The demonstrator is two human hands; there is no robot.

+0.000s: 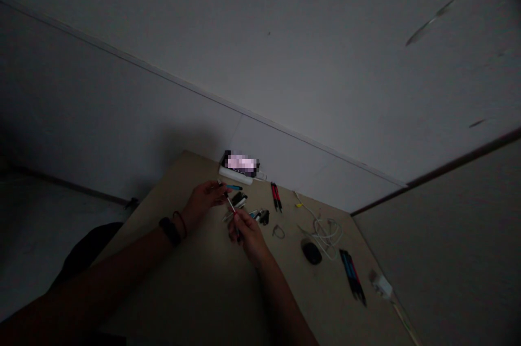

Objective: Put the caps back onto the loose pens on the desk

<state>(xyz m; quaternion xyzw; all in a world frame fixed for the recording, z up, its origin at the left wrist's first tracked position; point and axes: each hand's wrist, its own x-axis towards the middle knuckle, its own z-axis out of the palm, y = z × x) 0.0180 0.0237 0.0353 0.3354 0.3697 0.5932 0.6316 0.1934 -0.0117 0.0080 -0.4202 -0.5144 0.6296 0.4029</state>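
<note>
The left hand (204, 200) reaches in from the left, a dark band on its wrist, fingers curled narrowly around a dark, blue-marked pen (234, 187). The right hand (248, 234) comes up from below, pinching a thin red-marked pen (232, 206) whose upper end is just beside the left fingers. Loose pen parts (238, 200) lie on the desk (211, 286) just beyond the right hand. Farther right are red-and-black pens (277, 196), a mouse (311, 252), and a white cable (325, 232). A power strip (236, 175) sits past the left hand.
</note>
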